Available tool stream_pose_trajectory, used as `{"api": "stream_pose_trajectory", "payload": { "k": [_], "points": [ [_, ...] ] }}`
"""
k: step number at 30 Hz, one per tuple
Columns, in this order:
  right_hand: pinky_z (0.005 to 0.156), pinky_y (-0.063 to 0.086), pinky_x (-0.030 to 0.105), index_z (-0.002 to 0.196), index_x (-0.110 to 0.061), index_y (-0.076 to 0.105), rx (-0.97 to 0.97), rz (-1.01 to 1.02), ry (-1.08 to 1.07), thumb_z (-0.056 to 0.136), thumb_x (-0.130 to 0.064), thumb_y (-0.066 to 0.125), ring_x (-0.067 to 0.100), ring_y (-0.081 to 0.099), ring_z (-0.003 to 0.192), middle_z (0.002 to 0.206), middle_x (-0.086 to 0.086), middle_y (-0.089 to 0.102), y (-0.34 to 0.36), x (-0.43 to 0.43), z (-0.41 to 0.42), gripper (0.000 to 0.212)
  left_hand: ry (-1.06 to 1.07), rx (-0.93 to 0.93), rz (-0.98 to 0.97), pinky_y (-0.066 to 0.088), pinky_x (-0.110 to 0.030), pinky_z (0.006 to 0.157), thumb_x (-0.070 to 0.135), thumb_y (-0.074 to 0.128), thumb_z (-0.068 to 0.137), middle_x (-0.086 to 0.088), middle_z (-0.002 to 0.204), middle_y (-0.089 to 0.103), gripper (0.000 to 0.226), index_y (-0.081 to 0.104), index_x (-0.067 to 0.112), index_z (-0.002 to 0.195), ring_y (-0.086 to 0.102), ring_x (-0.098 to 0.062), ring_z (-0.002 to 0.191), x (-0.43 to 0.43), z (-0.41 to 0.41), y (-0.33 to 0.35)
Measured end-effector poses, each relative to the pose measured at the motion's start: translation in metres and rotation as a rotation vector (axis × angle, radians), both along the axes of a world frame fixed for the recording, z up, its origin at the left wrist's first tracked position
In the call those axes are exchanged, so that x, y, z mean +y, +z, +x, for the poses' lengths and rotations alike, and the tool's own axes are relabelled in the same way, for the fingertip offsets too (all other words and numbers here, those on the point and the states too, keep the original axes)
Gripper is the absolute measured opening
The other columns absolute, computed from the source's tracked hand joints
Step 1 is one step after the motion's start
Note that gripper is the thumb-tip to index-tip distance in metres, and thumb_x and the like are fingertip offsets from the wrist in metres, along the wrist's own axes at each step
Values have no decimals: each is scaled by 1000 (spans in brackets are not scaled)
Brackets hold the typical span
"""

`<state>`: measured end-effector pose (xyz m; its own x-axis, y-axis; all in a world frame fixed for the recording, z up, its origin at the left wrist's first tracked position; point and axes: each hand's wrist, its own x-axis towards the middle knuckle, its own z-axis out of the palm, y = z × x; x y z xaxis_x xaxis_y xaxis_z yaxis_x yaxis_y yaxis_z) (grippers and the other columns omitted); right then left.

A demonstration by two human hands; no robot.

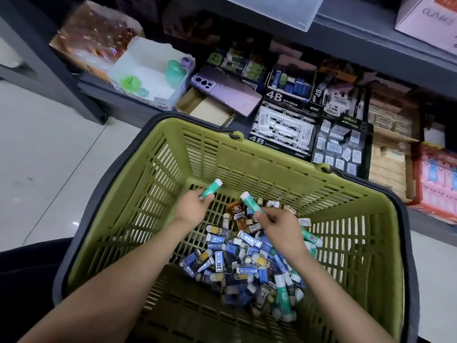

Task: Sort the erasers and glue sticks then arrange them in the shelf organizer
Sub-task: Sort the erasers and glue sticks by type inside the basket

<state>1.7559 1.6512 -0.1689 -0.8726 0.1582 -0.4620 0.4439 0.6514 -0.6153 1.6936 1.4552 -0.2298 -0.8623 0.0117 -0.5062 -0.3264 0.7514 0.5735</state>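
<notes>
An olive green shopping basket (247, 154) fills the lower view. On its floor lies a pile of several blue, white and brown wrapped erasers (237, 258), with more green glue sticks (283, 297) at the pile's right side. My left hand (194, 207) grips one green glue stick with a white cap (210, 188), raised above the basket floor. My right hand (278, 225) pinches a second green glue stick (250, 202) by its lower end, cap pointing up and left. Behind the basket, the shelf organizer (291, 100) holds boxes of erasers and glue sticks.
A purple phone (227, 91) lies on a small cardboard box on the shelf. A white box (146, 68) with green items stands at the shelf's left. 4B eraser boxes (284, 129) and red packages (435, 179) sit to the right. White tiled floor (44, 149) lies to the left.
</notes>
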Motion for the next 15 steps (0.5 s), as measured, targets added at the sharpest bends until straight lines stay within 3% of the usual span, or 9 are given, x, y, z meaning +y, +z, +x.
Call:
{"api": "stream_pose_trajectory", "payload": {
  "k": [4,7,9,11,13,15],
  "points": [
    [46,44,27,101,-1,58,-295,-468,-328,98,-18,50,17,59,52,73,11,61,-20,-62,-23,19,199,-78,92,53,-44,77,20,43,100,-27,104,64,32,51,0,124,63,-41,93,-21,2,-6],
    [41,51,21,119,8,51,-349,-587,-464,99,-11,47,17,63,48,96,15,59,-40,-99,-42,28,279,-69,76,52,-49,82,16,44,99,-29,106,63,30,48,0,124,62,-43,95,-25,2,-10],
    [49,55,22,122,9,49,-355,-596,-490,98,-9,48,33,69,71,108,14,55,-55,-115,-51,30,276,-33,15,50,-37,79,13,45,98,-25,110,63,31,49,1,126,62,-37,97,-26,0,-11],
    [66,59,34,113,9,56,-340,-549,-469,96,-9,51,39,68,87,102,16,59,-70,-123,-59,25,236,-18,8,41,-27,76,6,46,95,-20,116,63,33,50,2,128,60,-32,101,-25,-1,-10],
    [71,58,46,95,8,63,-277,-407,-349,95,-16,55,37,69,79,92,21,67,-79,-128,-62,26,168,22,23,35,-19,72,0,48,91,-17,116,64,34,56,2,124,59,-27,97,-25,-1,-9],
    [66,56,42,82,3,68,-204,-236,-220,93,-27,58,33,68,71,80,19,69,-83,-128,-63,33,114,56,17,33,-16,71,-2,48,90,-16,120,61,36,57,3,125,58,-26,99,-26,-2,-9]
  ]
}}
